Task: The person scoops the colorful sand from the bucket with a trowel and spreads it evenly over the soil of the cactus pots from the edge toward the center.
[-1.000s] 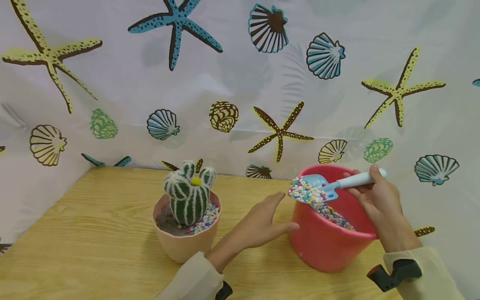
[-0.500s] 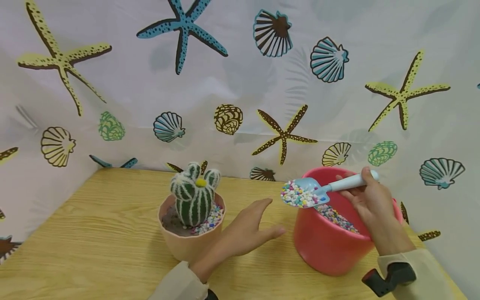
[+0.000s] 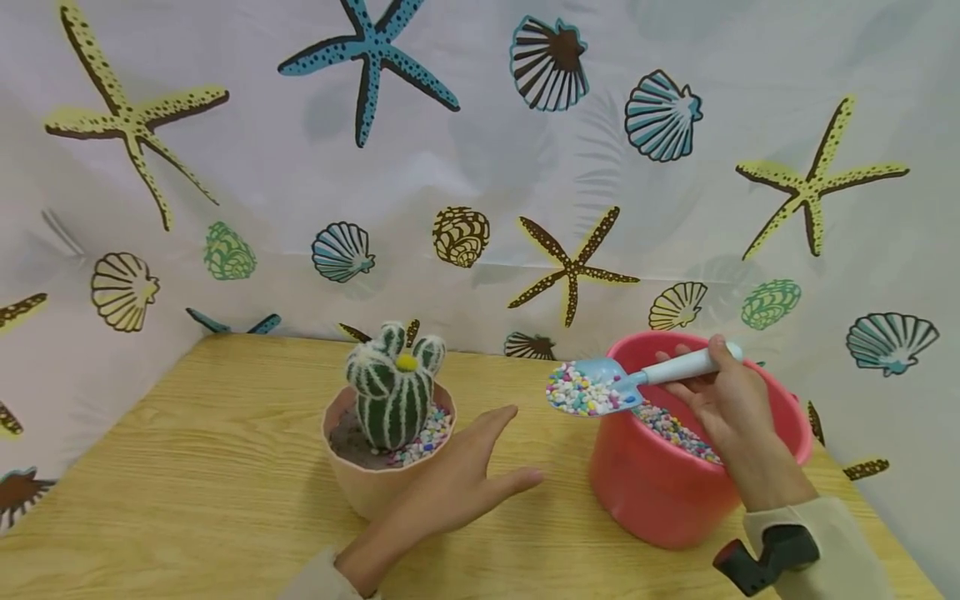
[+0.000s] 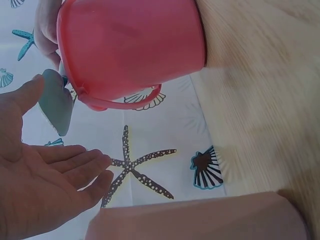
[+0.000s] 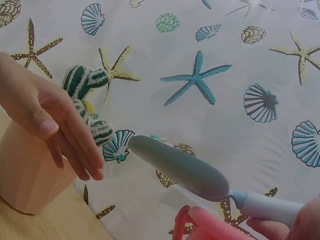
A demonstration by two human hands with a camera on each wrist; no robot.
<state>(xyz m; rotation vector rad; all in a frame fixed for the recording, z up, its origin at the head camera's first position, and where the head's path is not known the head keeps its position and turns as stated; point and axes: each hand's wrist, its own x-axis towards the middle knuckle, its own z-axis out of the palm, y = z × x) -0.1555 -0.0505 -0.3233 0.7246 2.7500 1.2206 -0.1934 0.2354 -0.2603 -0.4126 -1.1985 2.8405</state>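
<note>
My right hand [image 3: 731, 408] grips the pale handle of a light blue hand trowel [image 3: 633, 379], its blade heaped with small multicoloured pebbles [image 3: 588, 392]. The blade sticks out past the left rim of a pink bucket [image 3: 660, 500], which has more pebbles inside. My left hand [image 3: 457, 475] holds nothing; its fingers are extended and its thumb spread, in front of a peach flowerpot [image 3: 352, 479]. In the pot stands a knitted cactus [image 3: 393, 408] with a yellow flower; brown soil shows on the left and pebbles on the right. The right wrist view shows the underside of the trowel blade [image 5: 180, 167].
The pot and bucket stand on a light wooden table [image 3: 210, 467], with a gap between them. A white cloth [image 3: 480, 167] printed with starfish and shells hangs behind and at the sides. The bucket's handle [image 4: 130, 104] hangs down along its side in the left wrist view.
The trowel with its pebbles has moved left, off the bucket's mouth and toward the pot. My left hand has drawn left and closer to the pot, still with fingers extended.
</note>
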